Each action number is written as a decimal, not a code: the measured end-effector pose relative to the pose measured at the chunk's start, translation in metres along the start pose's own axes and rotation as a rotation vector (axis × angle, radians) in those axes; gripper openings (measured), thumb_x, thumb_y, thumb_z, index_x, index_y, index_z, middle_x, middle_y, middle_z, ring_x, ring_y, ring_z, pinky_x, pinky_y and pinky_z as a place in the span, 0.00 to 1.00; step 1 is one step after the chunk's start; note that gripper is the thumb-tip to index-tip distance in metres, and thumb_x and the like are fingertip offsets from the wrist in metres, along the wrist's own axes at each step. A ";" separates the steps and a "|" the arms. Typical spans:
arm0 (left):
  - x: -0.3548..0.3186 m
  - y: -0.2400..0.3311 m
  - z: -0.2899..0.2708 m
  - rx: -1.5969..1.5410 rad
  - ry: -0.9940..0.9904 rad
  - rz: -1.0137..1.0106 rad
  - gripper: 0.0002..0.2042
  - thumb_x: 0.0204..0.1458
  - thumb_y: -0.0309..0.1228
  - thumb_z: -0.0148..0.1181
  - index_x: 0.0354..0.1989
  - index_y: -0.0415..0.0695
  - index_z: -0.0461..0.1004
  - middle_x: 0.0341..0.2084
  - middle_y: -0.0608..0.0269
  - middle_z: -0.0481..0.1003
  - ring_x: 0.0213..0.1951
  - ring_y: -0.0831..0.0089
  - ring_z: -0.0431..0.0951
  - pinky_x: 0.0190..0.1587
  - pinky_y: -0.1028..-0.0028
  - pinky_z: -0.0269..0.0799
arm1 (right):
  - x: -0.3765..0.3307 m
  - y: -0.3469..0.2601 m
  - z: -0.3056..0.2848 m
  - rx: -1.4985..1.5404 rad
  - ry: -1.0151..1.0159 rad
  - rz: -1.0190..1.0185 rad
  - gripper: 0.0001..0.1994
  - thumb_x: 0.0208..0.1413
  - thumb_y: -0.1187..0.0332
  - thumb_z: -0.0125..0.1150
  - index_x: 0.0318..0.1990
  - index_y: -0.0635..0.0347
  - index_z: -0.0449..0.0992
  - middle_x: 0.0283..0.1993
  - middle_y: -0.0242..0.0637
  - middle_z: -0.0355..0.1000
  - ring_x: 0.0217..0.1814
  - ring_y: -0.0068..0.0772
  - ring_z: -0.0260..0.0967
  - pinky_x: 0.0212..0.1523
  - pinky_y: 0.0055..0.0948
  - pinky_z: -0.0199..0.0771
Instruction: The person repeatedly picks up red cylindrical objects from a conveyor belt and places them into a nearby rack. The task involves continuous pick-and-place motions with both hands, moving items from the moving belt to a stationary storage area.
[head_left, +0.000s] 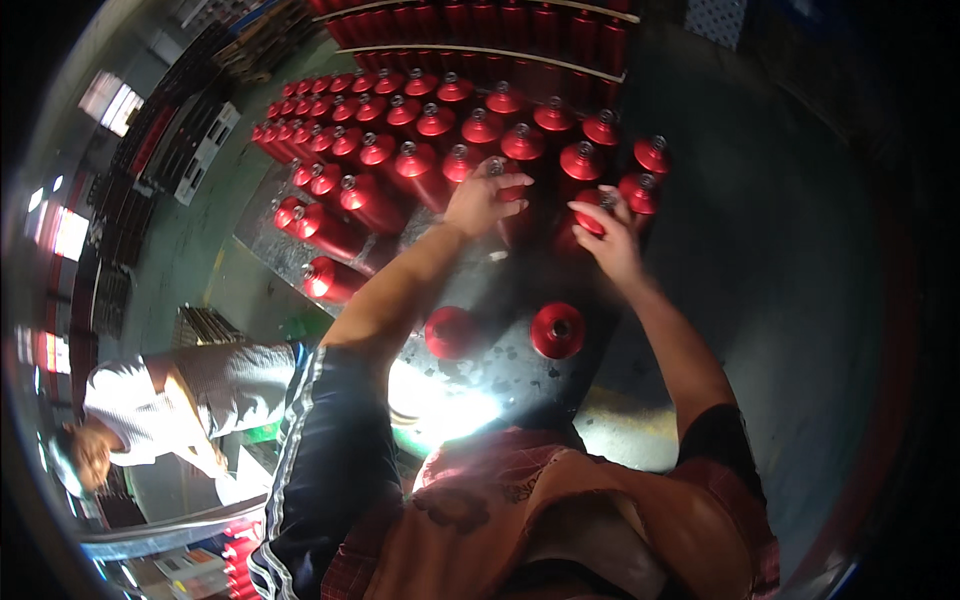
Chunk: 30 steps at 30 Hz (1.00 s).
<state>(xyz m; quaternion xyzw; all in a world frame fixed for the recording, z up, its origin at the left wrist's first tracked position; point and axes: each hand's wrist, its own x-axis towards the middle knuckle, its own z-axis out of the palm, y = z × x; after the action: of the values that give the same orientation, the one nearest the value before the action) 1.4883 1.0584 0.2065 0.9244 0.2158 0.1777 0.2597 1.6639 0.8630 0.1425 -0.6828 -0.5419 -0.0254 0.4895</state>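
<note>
Place was a dim workshop with a grey-green concrete floor [190,250]. Bright windows [110,100] glowed along the far left wall, dark stacked racks [165,150] beside them. Another person in a white shirt [140,410] bent over at the lower left.

Red cylinder [505,205] under left hand [480,200], mostly hidden.

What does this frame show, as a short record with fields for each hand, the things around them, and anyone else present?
left hand: fingers spread over the neck of an upright red canister
right hand: fingers curled around the top of another red canister
surface: grey metal sheet bearing rows of red canisters
nearest loose items: two red canisters in front of the hands
other person: bent over, lower left
</note>
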 end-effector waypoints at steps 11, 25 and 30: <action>-0.299 0.013 -0.202 -1.063 0.887 -0.192 0.27 0.58 0.35 0.61 0.64 0.39 0.64 0.57 0.55 0.70 0.59 0.65 0.70 0.63 0.62 0.65 | -0.030 -0.195 -0.080 1.174 0.167 0.297 0.24 0.58 0.69 0.57 0.63 0.60 0.66 0.64 0.40 0.66 0.65 0.37 0.63 0.66 0.38 0.63; -0.670 -0.192 -0.076 -2.752 0.807 -0.303 0.27 0.55 0.48 0.59 0.61 0.52 0.67 0.60 0.55 0.67 0.59 0.54 0.68 0.47 0.50 0.79 | -0.213 -0.417 0.272 2.226 -0.938 0.689 0.20 0.62 0.69 0.55 0.60 0.66 0.65 0.56 0.50 0.71 0.56 0.41 0.73 0.56 0.38 0.78; -0.679 -0.232 -0.058 -2.587 0.851 -0.281 0.25 0.52 0.47 0.60 0.58 0.51 0.71 0.55 0.58 0.71 0.56 0.47 0.69 0.44 0.55 0.83 | -0.221 -0.426 0.303 2.467 -1.116 1.113 0.27 0.63 0.56 0.53 0.61 0.70 0.63 0.59 0.57 0.66 0.59 0.49 0.69 0.53 0.38 0.81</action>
<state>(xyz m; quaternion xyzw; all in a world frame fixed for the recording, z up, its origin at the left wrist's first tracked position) 0.8183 0.9273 -0.0228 -0.1310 0.0507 0.4908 0.8599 1.0975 0.8876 0.1332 0.1225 -0.0066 0.8951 0.4286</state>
